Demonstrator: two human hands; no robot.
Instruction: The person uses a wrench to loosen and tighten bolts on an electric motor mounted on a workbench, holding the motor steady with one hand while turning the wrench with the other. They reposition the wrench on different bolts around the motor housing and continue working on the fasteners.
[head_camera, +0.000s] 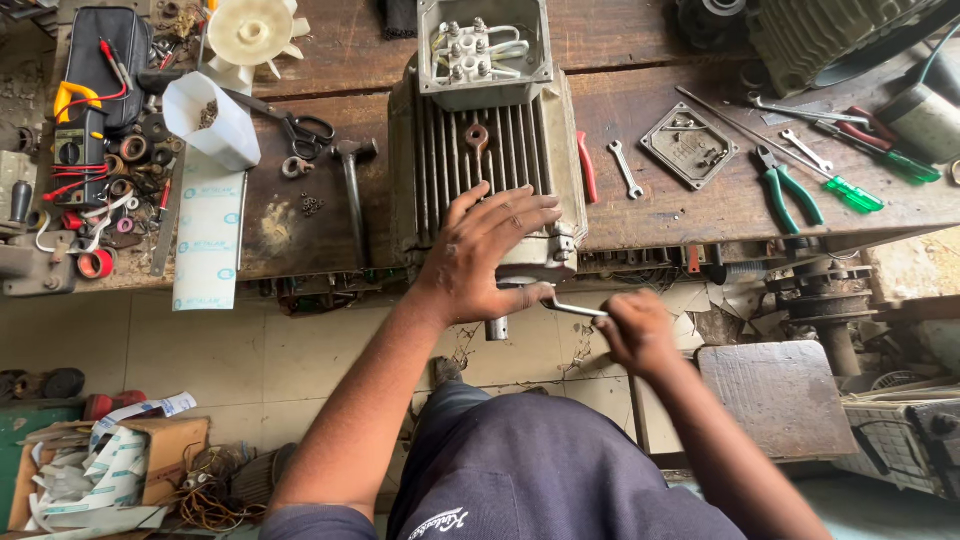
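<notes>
A grey finned electric motor (478, 165) lies on the wooden workbench (640, 210), its open terminal box (484, 48) with white wires at the far end. My left hand (492, 255) lies flat on the motor's near end, fingers spread over the fins and end cover. My right hand (638, 330) grips a thin metal wrench (572, 308) whose other end meets the underside of the motor's front, near the short shaft (497, 327).
Right of the motor lie a small spanner (626, 168), a square metal cover plate (689, 145), green-handled pliers (790, 195) and screwdrivers (850, 190). To the left are a hammer (351, 180), scissors (300, 130), a white fan (248, 35) and a clamp meter (80, 140). A wooden stool (775, 395) stands below right.
</notes>
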